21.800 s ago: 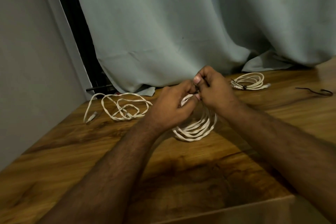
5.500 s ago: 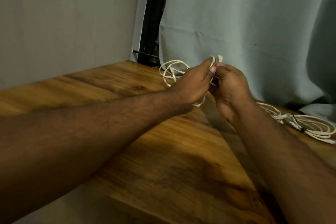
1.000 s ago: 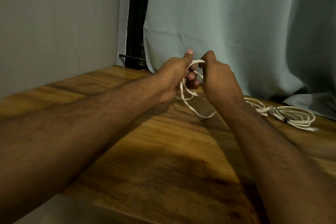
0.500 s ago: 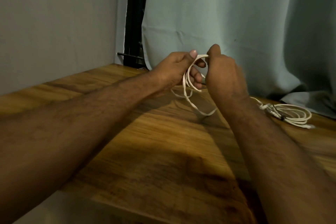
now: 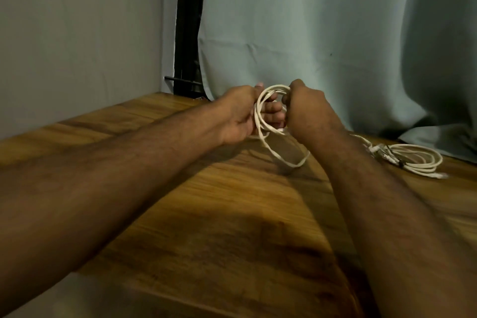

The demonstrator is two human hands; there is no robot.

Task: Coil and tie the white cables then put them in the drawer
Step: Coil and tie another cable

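The white cable is held up in loose loops between both hands, gripped at its left side and at the top right, with one longer loop sagging below the grip to the wooden top. To the right of the grip, well apart, coiled cables lie flat, bound by a dark tie.

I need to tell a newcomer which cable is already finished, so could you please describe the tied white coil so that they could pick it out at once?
Start at the pale curtain behind the wooden table and look down to the table's right side. There a flat coil of white cable lies on the wood, apart from both hands. Unlike the cable being looped, it has a dark tie.
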